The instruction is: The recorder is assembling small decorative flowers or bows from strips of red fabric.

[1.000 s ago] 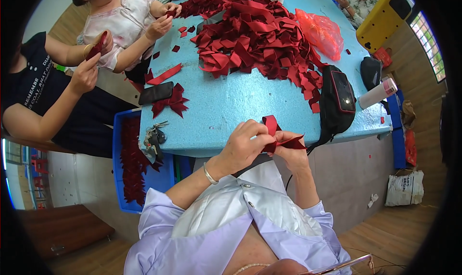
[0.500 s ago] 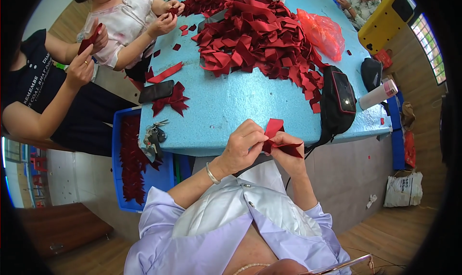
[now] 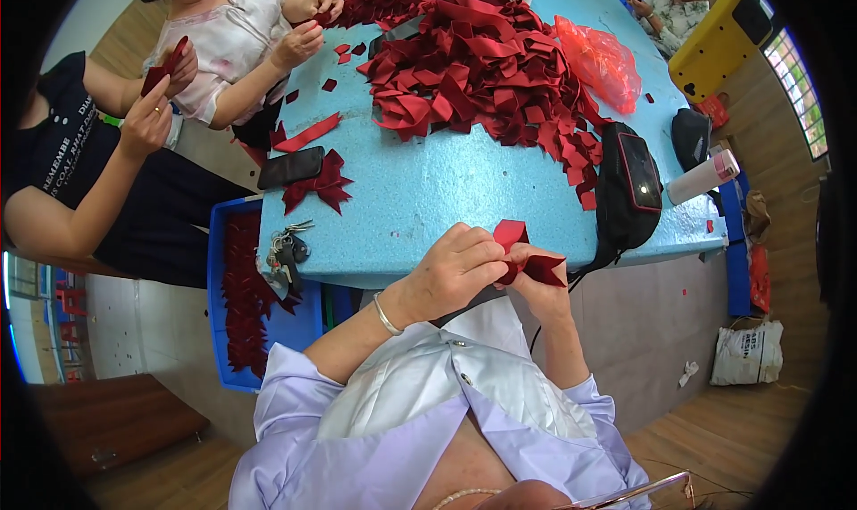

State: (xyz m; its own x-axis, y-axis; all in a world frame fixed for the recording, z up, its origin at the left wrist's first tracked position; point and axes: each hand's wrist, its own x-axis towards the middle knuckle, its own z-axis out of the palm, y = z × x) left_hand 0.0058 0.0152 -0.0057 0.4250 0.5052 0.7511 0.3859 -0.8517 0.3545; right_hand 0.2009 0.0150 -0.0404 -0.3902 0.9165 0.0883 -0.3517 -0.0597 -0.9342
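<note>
The held ribbon (image 3: 547,270) looks like cloth with a soft sheen; the bangle (image 3: 386,315) is polished metal, the bag (image 3: 600,68) thin, glossy plastic (crinkled all over), the tabletop (image 3: 428,193) shiny and speckled.

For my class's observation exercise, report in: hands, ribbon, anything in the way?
Left hand and right hand pinching one red ribbon. Ribbon bent, parts poking up and rightward. Black bag close on the right, not blocking.
</note>
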